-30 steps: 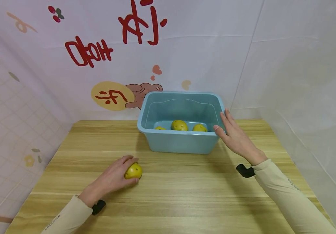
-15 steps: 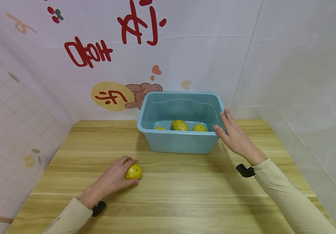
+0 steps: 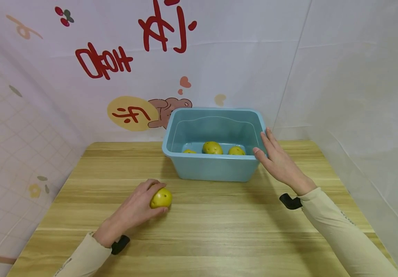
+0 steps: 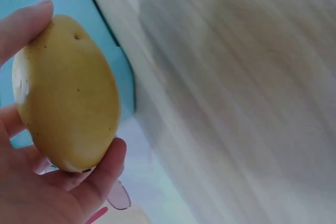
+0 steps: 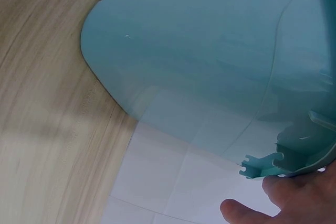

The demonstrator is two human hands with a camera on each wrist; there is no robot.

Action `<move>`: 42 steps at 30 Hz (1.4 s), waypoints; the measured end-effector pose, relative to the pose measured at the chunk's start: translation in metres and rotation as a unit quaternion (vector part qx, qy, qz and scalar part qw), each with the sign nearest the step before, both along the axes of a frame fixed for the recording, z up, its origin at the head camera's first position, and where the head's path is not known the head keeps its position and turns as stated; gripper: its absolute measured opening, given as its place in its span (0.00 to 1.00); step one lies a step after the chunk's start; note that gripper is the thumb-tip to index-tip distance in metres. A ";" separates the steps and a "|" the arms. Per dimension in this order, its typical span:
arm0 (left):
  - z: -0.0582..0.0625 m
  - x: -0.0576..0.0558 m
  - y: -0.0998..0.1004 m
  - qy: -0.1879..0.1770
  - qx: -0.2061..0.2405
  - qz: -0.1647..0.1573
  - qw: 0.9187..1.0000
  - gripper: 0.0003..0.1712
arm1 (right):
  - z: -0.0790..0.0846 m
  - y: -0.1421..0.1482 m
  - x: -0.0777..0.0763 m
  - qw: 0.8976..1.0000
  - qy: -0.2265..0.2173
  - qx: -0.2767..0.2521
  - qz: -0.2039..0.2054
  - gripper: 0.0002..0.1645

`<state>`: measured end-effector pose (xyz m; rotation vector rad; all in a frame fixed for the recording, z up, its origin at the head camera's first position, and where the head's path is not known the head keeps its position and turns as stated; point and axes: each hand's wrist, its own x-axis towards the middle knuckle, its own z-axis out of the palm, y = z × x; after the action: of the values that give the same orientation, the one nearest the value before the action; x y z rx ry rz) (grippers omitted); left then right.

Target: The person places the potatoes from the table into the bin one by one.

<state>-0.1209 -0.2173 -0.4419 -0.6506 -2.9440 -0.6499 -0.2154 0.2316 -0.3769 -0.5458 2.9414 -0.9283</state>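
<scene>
My left hand (image 3: pixel 137 204) grips a yellow potato (image 3: pixel 161 198) low over the table, left of the bin. In the left wrist view the potato (image 4: pixel 71 93) looks oval and smooth with small dark specks, held between thumb and fingers. Behind it stands a light blue plastic bin (image 3: pixel 216 169). My right hand (image 3: pixel 282 165) rests at the bin's right rim, its fingers extended along the outside and the thumb by the near corner. The right wrist view has fingertips (image 5: pixel 281 187) right at the rim's underside. Inside the bin lie a middle potato (image 3: pixel 213 148), a right potato (image 3: pixel 237 151) and a partly hidden left potato (image 3: pixel 189 151).
The wooden table (image 3: pixel 216 234) carries the bin near its back edge. A white printed sheet (image 3: pixel 237 65) with red lettering and a cartoon bear (image 3: pixel 171 109) hangs behind and at the sides. Black straps (image 3: pixel 290 201) show at both wrists.
My left hand has shifted slightly right and away from me with the potato in its grip. The right hand and the bin stay in place.
</scene>
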 end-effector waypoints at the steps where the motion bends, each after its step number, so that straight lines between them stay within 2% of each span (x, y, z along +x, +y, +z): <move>1: 0.002 0.000 0.001 0.002 0.001 0.001 1.000 0.40 | 0.000 0.000 0.000 1.000 0.000 0.000 0.000 0.49; 12: 0.022 0.004 0.012 0.027 0.009 0.005 1.000 0.42 | 0.001 0.000 0.000 1.000 -0.001 0.001 0.001 0.49; 17: 0.037 0.006 0.019 0.052 0.035 0.003 0.998 0.43 | 0.001 -0.001 0.002 1.000 -0.002 -0.002 0.001 0.49; 26: 0.059 0.004 0.036 0.105 0.081 -0.019 0.991 0.45 | 0.000 -0.001 0.003 1.000 0.006 0.002 0.000 0.49; 37: 0.082 0.003 0.047 0.153 0.092 -0.048 0.983 0.47 | -0.003 0.000 0.004 1.000 0.013 0.002 -0.003 0.49; 42: 0.094 -0.003 0.052 0.182 0.097 -0.065 0.976 0.46 | -0.005 0.000 0.005 1.000 0.014 0.001 -0.002 0.49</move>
<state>-0.1237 -0.1653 -0.3476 -0.8435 -2.4830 -0.7266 -0.2102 0.2317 -0.3816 -0.5567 2.9685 -0.9244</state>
